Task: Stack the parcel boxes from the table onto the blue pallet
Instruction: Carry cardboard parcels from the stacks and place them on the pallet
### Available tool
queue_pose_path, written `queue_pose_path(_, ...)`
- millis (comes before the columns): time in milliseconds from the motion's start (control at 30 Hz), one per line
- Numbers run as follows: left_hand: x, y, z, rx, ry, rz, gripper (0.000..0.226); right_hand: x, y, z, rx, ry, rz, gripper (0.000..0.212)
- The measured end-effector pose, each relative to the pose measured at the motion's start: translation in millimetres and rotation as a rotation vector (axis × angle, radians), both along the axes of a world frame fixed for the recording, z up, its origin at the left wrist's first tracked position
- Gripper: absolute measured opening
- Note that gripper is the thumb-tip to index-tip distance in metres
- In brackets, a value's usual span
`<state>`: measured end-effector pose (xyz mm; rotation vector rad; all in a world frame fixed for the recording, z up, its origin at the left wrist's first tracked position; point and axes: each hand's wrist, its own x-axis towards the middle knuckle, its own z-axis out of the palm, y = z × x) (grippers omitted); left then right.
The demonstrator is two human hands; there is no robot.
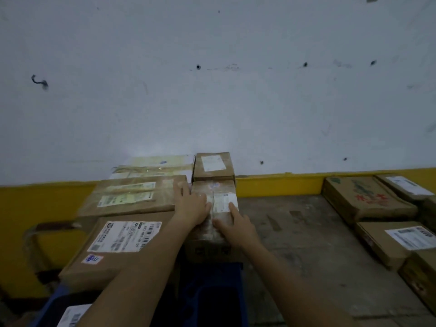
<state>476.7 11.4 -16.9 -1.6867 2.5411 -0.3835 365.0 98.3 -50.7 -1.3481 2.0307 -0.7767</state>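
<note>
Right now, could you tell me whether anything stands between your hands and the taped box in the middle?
Nothing visible does: the left hand and right hand both rest on top of the taped box.

Left grip (192,205) flat, palm down, right grip (236,224) beside it, fingers straight

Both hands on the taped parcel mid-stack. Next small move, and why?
Probably lift both hands off. The left hand and right hand lie flat on the taped parcel, which appears set against the small box behind it; a red-printed carton waits on the table to the right.
</note>
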Motion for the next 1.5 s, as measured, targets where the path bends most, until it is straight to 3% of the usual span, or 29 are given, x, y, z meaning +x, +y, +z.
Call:
queue_pose_path(500,12.7,-19.2,1.6,0.144,0.106,-0.050,0.052,-4.1,-11.2,-8.3,0.010,-0.014,0.008,0.083)
queue_pose_path(800,15.0,-21.9,-5.1,0.041,0.203,-0.095,0.054,-8.2,-6.9,-4.1,0.020,-0.053,0.063,0.088)
queue_pose_path(1100,4.0,2.4,27.5,0.003,0.380,-0.132,0.055,-48.3,17.4,20.8,-0.096,0.121,0.056,0.074)
queue_pose_path(1300,-40.8,44.5,54.6,0.045,0.562,-0.146,0.054,-93.6,70.4,36.5,-0.173,0.230,0.095,0.056)
queue_pose_path(1500,-147.4,115.2,60.3,0.093,0.767,-0.223,0.049,-190.4,152.9,40.2,-0.201,0.279,0.110,0.050)
